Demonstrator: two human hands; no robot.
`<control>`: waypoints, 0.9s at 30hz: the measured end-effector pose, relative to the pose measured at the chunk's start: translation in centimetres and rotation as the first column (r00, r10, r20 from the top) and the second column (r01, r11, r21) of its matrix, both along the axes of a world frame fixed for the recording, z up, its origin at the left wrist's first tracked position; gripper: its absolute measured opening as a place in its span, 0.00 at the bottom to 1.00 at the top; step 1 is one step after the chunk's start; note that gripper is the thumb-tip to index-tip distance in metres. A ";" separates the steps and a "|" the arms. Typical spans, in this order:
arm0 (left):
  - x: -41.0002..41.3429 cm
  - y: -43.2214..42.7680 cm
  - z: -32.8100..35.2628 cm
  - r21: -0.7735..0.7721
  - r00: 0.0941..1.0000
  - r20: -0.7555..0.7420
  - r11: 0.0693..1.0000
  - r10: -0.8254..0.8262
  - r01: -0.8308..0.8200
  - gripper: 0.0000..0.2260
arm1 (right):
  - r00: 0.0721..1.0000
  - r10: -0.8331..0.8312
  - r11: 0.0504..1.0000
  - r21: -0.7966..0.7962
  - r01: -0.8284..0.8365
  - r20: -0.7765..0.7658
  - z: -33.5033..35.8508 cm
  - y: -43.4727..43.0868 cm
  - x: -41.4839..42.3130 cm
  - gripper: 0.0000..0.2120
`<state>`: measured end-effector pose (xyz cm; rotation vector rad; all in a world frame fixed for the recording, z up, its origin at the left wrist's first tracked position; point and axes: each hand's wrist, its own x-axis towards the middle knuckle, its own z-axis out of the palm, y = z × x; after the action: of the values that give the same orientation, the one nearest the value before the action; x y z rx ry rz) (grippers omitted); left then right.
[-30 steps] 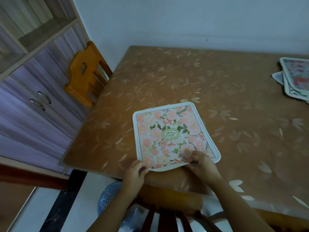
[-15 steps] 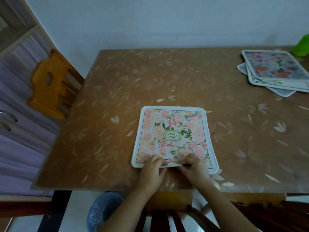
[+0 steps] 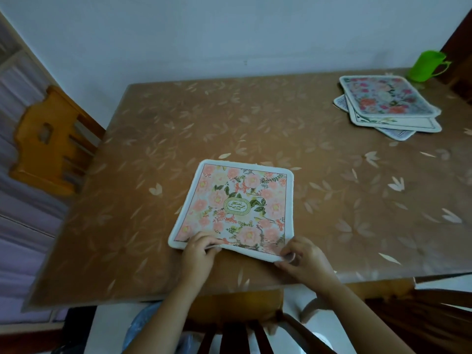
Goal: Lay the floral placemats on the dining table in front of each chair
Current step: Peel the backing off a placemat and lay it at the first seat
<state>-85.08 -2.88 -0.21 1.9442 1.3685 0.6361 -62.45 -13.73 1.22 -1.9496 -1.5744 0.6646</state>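
Note:
A pink floral placemat (image 3: 236, 206) with a white border lies on the brown leaf-patterned dining table (image 3: 158, 139), close to its near edge. My left hand (image 3: 198, 254) pinches the mat's near edge left of the middle. My right hand (image 3: 304, 259) pinches the near right corner, which is lifted slightly off the table. A stack of three more floral placemats (image 3: 388, 106) rests at the far right of the table. The back of a dark wooden chair (image 3: 245, 333) shows just below my arms.
An orange wooden chair (image 3: 48, 139) stands at the table's left side, in front of a purple cabinet (image 3: 18, 213). A green plastic jug (image 3: 426, 66) stands at the far right corner by the wall. Another dark chair (image 3: 434, 310) is at the lower right.
My view has swung to the right, bringing the stack and the jug into sight. My hands have spread apart along the mat's near edge, the right one reaching the corner.

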 end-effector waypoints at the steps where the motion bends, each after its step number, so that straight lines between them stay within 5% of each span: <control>1: -0.4 0.3 0.1 -0.001 1.000 0.000 1.000 0.028 -0.028 0.04 | 1.000 0.014 1.000 -0.005 -0.014 0.001 0.1 -0.1 0.0 0.09; 8: -1.5 1.3 0.6 0.093 0.997 -0.058 0.994 0.057 -0.051 0.04 | 0.998 0.051 0.994 0.100 -0.053 0.024 0.2 1.3 -1.6 0.04; 13: 0.0 -0.8 0.6 0.156 0.991 -0.090 0.981 -0.101 0.114 0.06 | 0.998 0.052 0.982 0.178 -0.059 0.043 0.7 3.0 -3.4 0.05; 27: -2.4 -0.1 2.1 -0.022 0.995 0.069 0.997 0.074 -0.073 0.03 | 0.978 0.165 0.974 0.177 -0.141 -0.129 0.6 5.5 -6.1 0.03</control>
<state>-87.49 -2.98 1.89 1.8468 1.4031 0.7162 -68.53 -8.22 1.86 -1.6350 -1.6464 0.6944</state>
